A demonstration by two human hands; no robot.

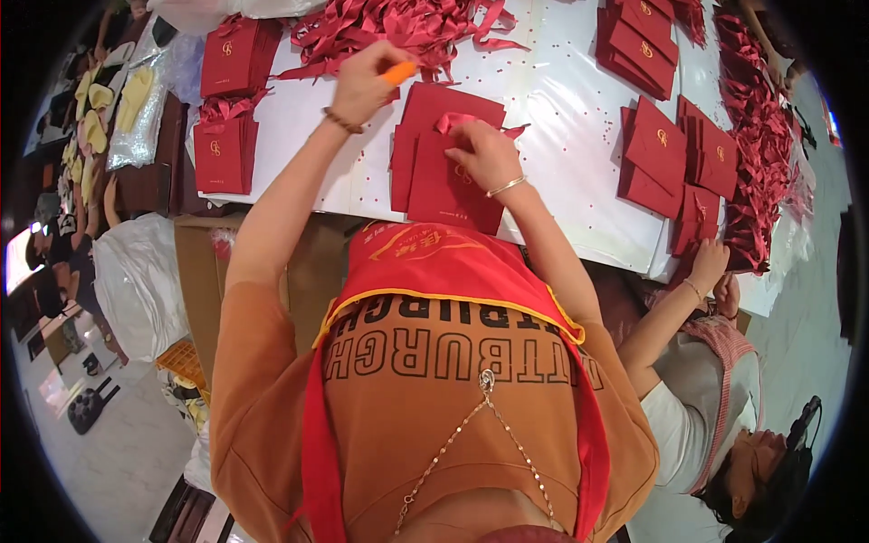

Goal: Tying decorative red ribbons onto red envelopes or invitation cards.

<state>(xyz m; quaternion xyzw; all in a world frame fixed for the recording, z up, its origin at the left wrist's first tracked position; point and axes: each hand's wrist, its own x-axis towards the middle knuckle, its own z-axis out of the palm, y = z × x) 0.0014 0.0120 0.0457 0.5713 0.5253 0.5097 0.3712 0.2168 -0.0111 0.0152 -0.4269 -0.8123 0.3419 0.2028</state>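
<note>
My left hand (364,86) is raised over the white table with its fingers closed on a small orange tool (399,72), whose exact kind I cannot make out. Flat in front of me lies a red paper bag (453,195), with further red bags under it. Above this bag my right hand (490,156) curls its fingers at a red ribbon (453,121) near the bag's upper part. The ribbon seems pinched between thumb and fingers, while its tail sticks out to the right of the hand.
Loose red ribbons (389,32) are heaped at the far side. Stacks of red bags stand left (226,158) and right (656,149). A long bundle of red ribbons (751,136) runs along the right edge. A co-worker's hand (710,262) works at the lower right.
</note>
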